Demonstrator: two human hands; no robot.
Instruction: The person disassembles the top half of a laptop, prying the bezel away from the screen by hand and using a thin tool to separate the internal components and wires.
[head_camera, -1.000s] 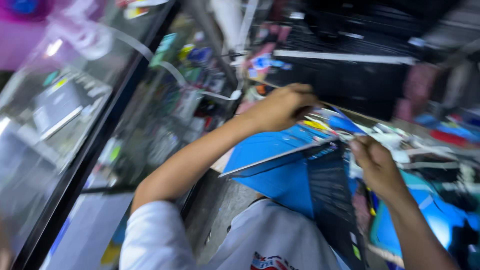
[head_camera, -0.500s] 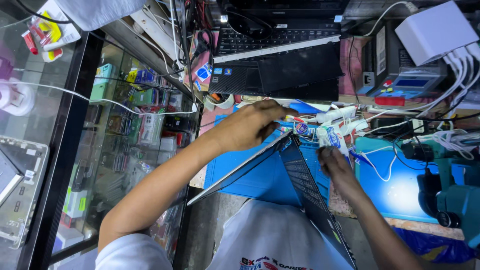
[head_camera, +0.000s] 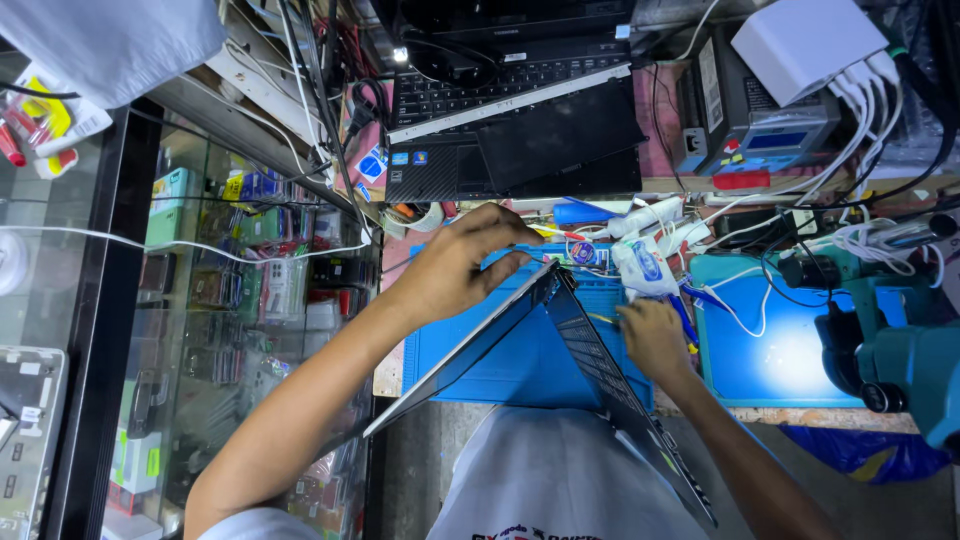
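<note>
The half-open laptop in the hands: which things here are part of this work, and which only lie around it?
In use:
half-open laptop
left hand, on its hinge corner
right hand, at its keyboard half
blue mat under it

Lying about:
black laptop behind
white charger box
teal microscope
glass showcase

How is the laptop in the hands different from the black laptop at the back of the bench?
The held laptop stands on edge like a tent, gripped by the left hand and right hand; the black laptop lies flat, untouched. The held one sits over a blue mat; the black one has loose panels across it. Both are open.
</note>
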